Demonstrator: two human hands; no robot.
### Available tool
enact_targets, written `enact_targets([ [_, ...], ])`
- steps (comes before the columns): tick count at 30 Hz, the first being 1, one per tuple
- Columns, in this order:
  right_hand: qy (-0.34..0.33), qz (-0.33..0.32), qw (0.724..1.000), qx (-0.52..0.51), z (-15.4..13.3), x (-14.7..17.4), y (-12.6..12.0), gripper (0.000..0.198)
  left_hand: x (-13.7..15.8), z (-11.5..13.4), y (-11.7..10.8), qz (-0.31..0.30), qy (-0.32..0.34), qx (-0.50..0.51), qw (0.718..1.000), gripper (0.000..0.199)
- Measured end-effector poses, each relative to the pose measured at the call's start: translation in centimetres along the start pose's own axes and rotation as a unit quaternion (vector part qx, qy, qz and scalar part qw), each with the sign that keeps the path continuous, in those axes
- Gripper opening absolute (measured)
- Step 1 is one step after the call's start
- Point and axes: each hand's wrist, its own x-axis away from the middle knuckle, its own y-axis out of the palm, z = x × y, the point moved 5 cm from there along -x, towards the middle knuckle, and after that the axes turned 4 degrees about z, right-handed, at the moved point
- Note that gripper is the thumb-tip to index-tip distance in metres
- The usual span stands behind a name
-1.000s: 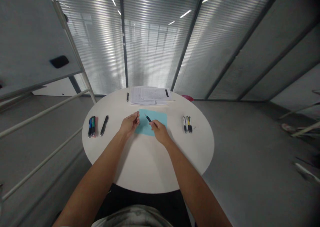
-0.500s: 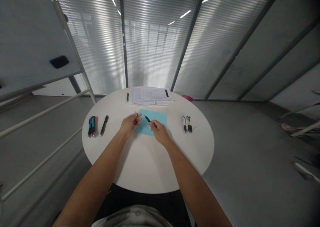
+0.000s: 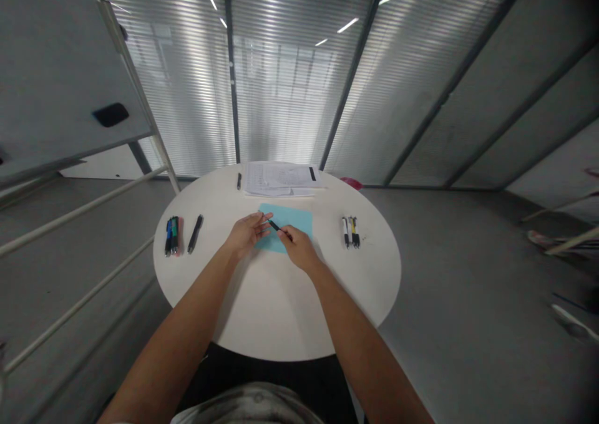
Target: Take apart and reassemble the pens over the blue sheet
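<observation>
Over a light-blue sheet [image 3: 299, 218], both of my hands work close together. Pinched in my right hand [image 3: 298, 246] is a slim black pen [image 3: 275, 226], its front end angled up and left toward the other hand. My left hand [image 3: 246, 234] is at the pen's front end, thumb and forefinger drawn together and the other fingers partly spread. Whatever small thing those fingertips may hold is too small to make out. Whether the left fingers touch the pen is unclear.
On the round white table [image 3: 281, 312] several pens [image 3: 173, 236] lie at the left, beside a single black pen [image 3: 195, 234]. White-and-black pens [image 3: 350, 232] lie at the right. Behind the sheet are stacked papers [image 3: 278, 179] and a dark pen [image 3: 239, 181]. A whiteboard frame [image 3: 140, 93] stands left.
My hands have come closer together. The pen's front end has moved left and slightly down, up to my left fingertips, and my left hand has shifted a little right.
</observation>
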Motion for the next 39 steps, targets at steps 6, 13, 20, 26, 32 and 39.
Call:
enact_targets([
  [6,0.0,0.0,1.0,0.017,0.15,-0.03,0.07,0.029,-0.02,-0.12,-0.07,-0.001,-0.009,-0.005,1.0,0.014],
  [13,-0.002,0.003,1.0,0.011,0.09,-0.08,-0.01,0.028,-0.08,-0.17,-0.11,-0.009,-0.005,-0.012,1.0,0.017],
  [20,0.005,0.005,1.0,0.026,-0.05,-0.01,-0.24,0.028,-0.09,-0.16,-0.08,-0.009,0.005,-0.028,1.0,0.021],
  [26,0.001,0.01,0.999,0.036,0.03,0.0,-0.27,0.025,-0.37,-0.4,-0.25,-0.012,0.02,-0.055,0.998,0.021],
  [32,-0.001,0.005,0.999,0.052,0.0,0.03,-0.22,0.023,-0.42,-0.32,-0.25,0.002,0.041,-0.088,0.995,0.027],
  [39,-0.005,0.017,0.999,0.047,0.17,-0.06,-0.16,0.02,-0.74,-0.43,-0.55,0.022,0.046,-0.104,0.993,0.026],
])
